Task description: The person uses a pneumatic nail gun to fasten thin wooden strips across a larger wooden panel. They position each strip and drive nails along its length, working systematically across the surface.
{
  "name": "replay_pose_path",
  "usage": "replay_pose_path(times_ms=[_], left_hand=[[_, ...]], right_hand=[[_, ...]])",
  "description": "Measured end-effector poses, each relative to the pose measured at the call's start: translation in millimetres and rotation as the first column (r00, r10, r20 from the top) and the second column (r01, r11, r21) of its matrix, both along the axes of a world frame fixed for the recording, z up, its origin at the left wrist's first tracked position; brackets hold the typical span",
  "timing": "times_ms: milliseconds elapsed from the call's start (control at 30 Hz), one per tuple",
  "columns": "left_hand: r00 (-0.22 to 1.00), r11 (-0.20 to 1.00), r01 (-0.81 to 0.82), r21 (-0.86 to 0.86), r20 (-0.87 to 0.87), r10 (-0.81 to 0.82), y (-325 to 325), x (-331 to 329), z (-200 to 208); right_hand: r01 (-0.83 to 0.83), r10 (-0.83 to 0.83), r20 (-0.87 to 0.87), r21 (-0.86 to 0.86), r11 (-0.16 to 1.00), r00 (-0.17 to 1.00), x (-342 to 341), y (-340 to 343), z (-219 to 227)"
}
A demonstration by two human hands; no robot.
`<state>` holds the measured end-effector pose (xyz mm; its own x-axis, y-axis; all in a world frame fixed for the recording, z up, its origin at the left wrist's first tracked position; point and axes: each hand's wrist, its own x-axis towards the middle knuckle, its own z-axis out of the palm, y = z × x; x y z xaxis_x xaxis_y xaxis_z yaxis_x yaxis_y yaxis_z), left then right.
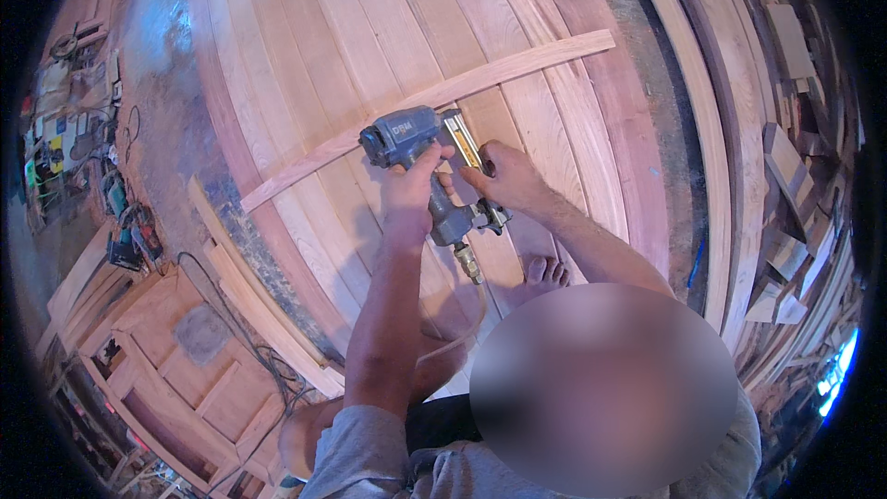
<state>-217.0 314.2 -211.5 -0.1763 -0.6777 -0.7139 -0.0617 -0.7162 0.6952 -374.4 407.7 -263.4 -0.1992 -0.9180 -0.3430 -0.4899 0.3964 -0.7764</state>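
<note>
A blue-grey pneumatic nail gun [412, 127] is held on its side above a panel of wooden planks [360, 14]. My left hand [411, 189] is wrapped round its handle, near the trigger. On the gun's right side the long magazine [460, 137] shows a yellowish strip inside. My right hand [511, 180] has its thumb and fingers closed at the edge of that magazine; whether they also hold a nail strip is hidden. At the handle's end a brass air fitting [469, 264] joins a pale hose. Beyond the gun, a wooden batten [545, 55] lies across the planks.
My bare foot [545, 274] rests on the planks. Long boards [688, 65] and offcuts [785, 166] line the right side. Loose strips [245, 291], a wooden frame piece [189, 388], dark cables [212, 277] and power tools [134, 231] lie at left.
</note>
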Motion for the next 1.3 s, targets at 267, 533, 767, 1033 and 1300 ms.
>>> replay_pose_path(times_ms=[267,533,767,1033,1300], left_hand=[[1.0,1.0,0.016,-0.013,-0.012,-0.016,2,0,4],[0.999,0.998,0.032,-0.052,0.023,-0.031,1,-6,10],[0.995,0.997,0.07,-0.016,-0.068,-0.071,10,-43,11],[0.993,0.994,0.101,0.043,-0.07,-0.098,2,-64,-2],[0.995,0.997,0.078,0.02,-0.063,-0.077,4,-68,1]], right_hand=[[0.012,-0.013,0.03,0.016,1.0,0.999,-1,2,-6],[0.023,-0.021,0.052,-0.037,0.999,0.998,1,2,-5],[0.149,-0.148,0.089,0.001,0.989,0.985,-33,17,7],[0.149,-0.15,0.001,0.046,0.988,0.989,-50,16,1],[0.158,-0.157,0.038,-0.016,0.987,0.987,-52,18,-1]])
